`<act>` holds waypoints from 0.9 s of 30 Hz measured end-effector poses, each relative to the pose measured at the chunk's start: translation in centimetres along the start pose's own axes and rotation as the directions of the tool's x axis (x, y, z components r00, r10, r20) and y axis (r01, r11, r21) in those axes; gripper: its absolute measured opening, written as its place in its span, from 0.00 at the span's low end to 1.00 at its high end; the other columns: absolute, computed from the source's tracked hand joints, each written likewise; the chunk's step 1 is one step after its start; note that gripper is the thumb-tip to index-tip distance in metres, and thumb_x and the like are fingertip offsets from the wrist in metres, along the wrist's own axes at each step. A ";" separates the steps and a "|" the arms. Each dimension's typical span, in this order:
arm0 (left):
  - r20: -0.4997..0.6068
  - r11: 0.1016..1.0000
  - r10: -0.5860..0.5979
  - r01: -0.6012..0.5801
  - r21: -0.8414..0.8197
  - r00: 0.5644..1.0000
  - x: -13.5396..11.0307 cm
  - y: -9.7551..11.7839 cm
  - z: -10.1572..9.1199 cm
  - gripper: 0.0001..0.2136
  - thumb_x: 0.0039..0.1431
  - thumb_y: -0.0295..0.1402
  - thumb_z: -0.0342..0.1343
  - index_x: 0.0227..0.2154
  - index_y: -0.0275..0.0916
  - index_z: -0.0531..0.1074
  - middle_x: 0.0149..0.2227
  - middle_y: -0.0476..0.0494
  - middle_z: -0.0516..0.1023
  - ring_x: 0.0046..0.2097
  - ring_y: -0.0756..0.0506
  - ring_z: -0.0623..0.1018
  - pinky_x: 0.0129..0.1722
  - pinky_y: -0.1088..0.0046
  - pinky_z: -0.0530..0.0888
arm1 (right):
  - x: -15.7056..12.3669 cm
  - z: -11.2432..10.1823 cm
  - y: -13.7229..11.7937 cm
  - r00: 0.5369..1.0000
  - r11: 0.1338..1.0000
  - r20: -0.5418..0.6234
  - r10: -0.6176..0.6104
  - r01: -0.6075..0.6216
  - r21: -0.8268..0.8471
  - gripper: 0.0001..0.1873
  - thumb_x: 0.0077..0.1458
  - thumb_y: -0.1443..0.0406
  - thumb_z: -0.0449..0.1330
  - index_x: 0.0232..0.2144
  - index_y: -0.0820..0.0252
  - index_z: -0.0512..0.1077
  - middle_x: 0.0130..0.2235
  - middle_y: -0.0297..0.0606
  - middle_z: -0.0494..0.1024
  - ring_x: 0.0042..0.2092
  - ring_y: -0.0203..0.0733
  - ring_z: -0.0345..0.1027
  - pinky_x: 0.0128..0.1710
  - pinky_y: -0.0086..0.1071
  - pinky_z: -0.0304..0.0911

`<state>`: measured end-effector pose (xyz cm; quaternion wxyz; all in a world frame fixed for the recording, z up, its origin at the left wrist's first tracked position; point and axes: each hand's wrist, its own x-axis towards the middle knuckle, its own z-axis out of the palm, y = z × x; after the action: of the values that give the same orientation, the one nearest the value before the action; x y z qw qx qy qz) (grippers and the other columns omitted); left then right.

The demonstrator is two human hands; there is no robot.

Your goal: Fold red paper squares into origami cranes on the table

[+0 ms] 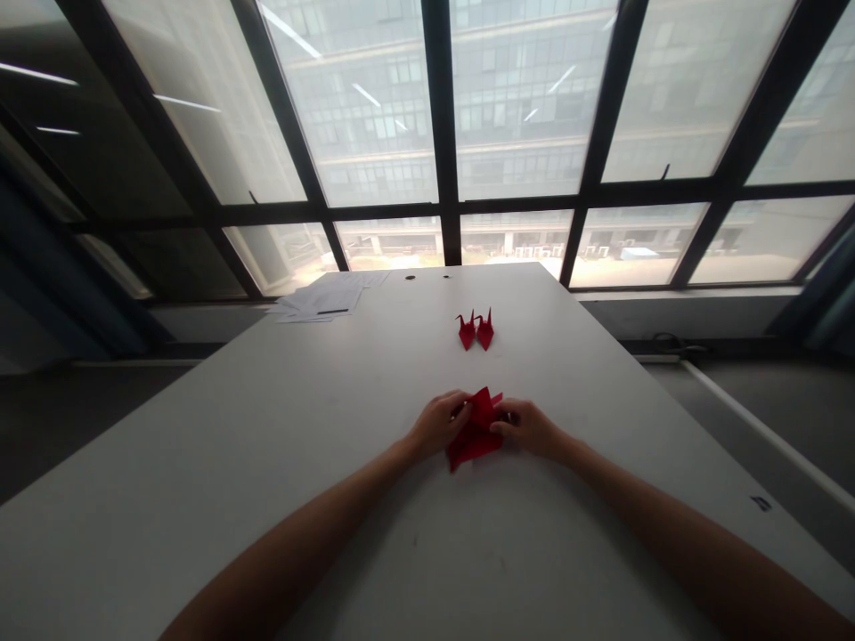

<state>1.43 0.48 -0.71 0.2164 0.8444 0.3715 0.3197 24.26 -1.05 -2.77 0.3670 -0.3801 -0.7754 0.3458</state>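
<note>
A partly folded sheet of red paper (476, 429) lies on the white table (267, 427) in front of me. My left hand (437, 423) pinches its left side with curled fingers. My right hand (527, 425) grips its right side, fingers closed on the paper's edge. Further back on the table stand two small folded red paper cranes (476, 329), side by side and apart from my hands.
A loose stack of white papers (327, 298) lies at the table's far left corner. Two small dark holes (427, 277) sit near the far edge. Large windows with dark frames (441, 133) rise behind the table. A cable runs along the floor at right.
</note>
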 end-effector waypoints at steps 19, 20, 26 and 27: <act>0.161 0.917 0.296 -0.327 0.228 0.942 -1.1 2.6 -0.6 0.12 0.62 0.45 0.59 0.33 0.42 0.77 0.36 0.46 0.78 0.40 0.44 0.72 0.45 0.65 0.64 | 0.3 0.3 0.3 0.969 0.987 -0.229 0.088 -0.117 -0.115 0.17 0.59 0.58 0.57 0.21 0.61 0.68 0.21 0.29 0.68 0.25 0.34 0.55 0.26 0.29 0.49; 0.163 0.912 0.296 -0.329 0.245 0.941 -1.1 2.7 -0.6 0.12 0.62 0.45 0.59 0.33 0.42 0.77 0.36 0.46 0.79 0.40 0.45 0.73 0.44 0.65 0.64 | 0.4 0.3 0.3 0.968 0.987 -0.233 0.093 -0.121 -0.108 0.17 0.59 0.58 0.57 0.21 0.61 0.69 0.21 0.29 0.68 0.25 0.34 0.56 0.26 0.29 0.50; 0.161 0.887 0.315 -0.350 0.301 0.935 -1.0 2.6 -0.3 0.09 0.62 0.34 0.56 0.28 0.42 0.78 0.31 0.48 0.78 0.36 0.47 0.72 0.41 0.66 0.62 | 0.4 0.2 0.2 0.962 0.991 -0.254 0.095 -0.115 -0.065 0.18 0.59 0.57 0.57 0.20 0.60 0.67 0.21 0.29 0.66 0.26 0.34 0.55 0.27 0.29 0.49; 0.166 0.885 0.315 -0.352 0.304 0.935 -1.0 2.6 -0.3 0.09 0.62 0.33 0.56 0.27 0.42 0.77 0.30 0.49 0.78 0.36 0.47 0.72 0.41 0.66 0.62 | 0.4 0.2 0.2 0.960 0.991 -0.264 0.096 -0.117 -0.064 0.19 0.59 0.57 0.57 0.19 0.60 0.65 0.21 0.29 0.65 0.26 0.34 0.54 0.26 0.29 0.49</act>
<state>1.97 -1.86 0.65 0.0351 0.9363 0.2560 0.2377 24.00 -0.64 -2.87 0.4309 -0.4777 -0.7121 0.2812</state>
